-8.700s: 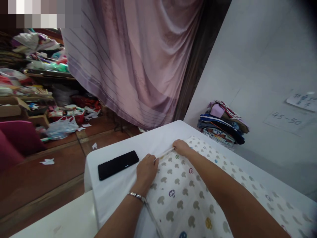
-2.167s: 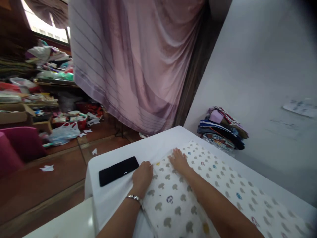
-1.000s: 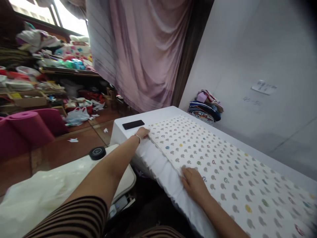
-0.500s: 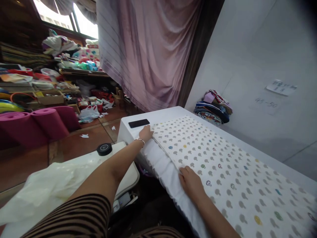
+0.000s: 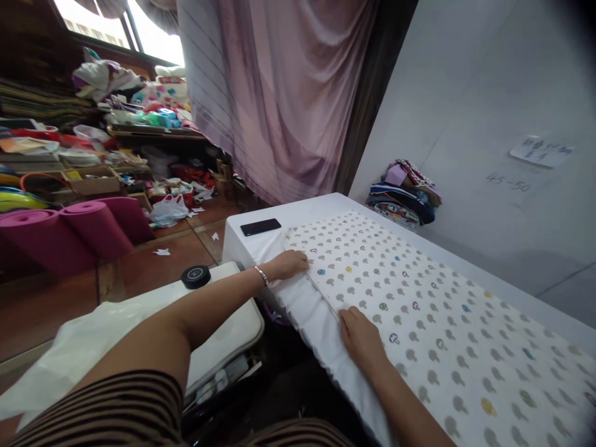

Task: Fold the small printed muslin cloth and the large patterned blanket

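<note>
A white fabric [image 5: 372, 267] printed with grey mushroom-like shapes and a few coloured ones lies spread over a white-covered table [image 5: 316, 206]. My left hand [image 5: 289, 265], with a bracelet at the wrist, is at the fabric's near edge below its far corner, fingers closed on that edge. Nearer to me, my right hand [image 5: 362, 335] pinches the same edge between thumb and fingers. The fingertips of both hands are partly hidden. A black phone [image 5: 261, 227] lies flat on the table beyond my left hand.
Left of the table, a white stool-like surface [image 5: 228, 310] carries a round black object [image 5: 195, 277] and a pale plastic sheet [image 5: 88, 341]. Rolled pink mats [image 5: 93, 230] stand on the floor. Folded clothes [image 5: 403, 194] are piled by the wall, and a curtain [image 5: 288, 93] hangs behind.
My left hand has left the fabric's far corner and slid along the edge toward my right hand. My right hand stays at nearly the same spot on the edge.
</note>
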Motion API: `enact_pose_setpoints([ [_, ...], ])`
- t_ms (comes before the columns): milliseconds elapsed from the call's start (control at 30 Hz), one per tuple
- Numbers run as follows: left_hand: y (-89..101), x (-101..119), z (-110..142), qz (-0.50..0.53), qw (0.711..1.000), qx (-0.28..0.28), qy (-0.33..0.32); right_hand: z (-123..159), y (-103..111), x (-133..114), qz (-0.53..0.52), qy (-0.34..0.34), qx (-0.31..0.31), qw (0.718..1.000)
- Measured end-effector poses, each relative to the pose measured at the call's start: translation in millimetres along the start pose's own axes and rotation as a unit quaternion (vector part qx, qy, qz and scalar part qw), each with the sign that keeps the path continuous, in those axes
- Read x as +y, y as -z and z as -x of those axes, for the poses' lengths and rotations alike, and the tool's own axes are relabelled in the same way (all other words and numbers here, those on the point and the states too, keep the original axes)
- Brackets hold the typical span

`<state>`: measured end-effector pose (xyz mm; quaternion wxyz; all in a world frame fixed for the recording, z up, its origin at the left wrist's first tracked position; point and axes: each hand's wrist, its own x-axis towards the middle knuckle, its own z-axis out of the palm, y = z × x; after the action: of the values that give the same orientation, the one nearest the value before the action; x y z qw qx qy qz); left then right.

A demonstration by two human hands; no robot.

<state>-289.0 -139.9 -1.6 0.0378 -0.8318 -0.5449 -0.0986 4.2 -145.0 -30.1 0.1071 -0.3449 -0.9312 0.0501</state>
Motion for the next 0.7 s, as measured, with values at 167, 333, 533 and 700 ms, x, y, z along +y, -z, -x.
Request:
enact_pose_setpoints([
  [167, 0.0, 0, 1, -0.047, 0.998, -0.021, -0.021, 1, -1, -1, 0.004, 0.006, 0.01, 1.0],
  [333, -8.8, -2, 4, -0.055, 0.998, -0.004, -0.015, 3, -2, -3, 0.02, 0.026, 0.01, 0.999],
  [533, -10.5, -7, 14, -0.046, 0.999, -0.002, 0.01, 2, 1, -6, 0.02, 0.028, 0.004, 0.999],
  [700, 0.1, 2, 10, 0.006, 0.998, -0.001, 0.058, 8, 9, -9, 0.005, 0.051, 0.007, 0.999],
])
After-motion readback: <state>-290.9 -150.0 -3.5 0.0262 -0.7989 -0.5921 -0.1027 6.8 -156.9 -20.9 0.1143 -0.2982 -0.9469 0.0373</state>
